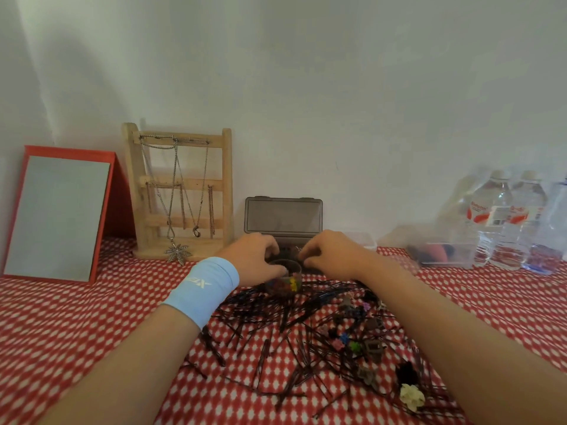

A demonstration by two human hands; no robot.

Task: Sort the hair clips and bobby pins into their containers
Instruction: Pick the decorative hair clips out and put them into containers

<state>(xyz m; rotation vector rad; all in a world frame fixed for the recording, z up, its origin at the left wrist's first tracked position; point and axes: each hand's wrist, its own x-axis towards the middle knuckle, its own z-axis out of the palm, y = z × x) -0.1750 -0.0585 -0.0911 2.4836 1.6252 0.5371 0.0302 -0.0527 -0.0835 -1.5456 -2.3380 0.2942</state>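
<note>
Left hand (pixel 251 256), blue-wristbanded, curls round the small clear round cup of coloured clips (pixel 288 280); right hand (pixel 331 253) curls just beside it, hold unclear. Loose black bobby pins (pixel 270 329) sprawl at six o'clock of the cup, an open dark-grey plastic box (pixel 283 216) at twelve.

Both forearms reach forward and converge. The left hand (pixel 254 256) and right hand (pixel 333 253) lie palm down, close together but apart, fingers curled downward. Contents of either grip cannot be determined. Left wrist carries a light-blue wristband (pixel 202 289).
</note>
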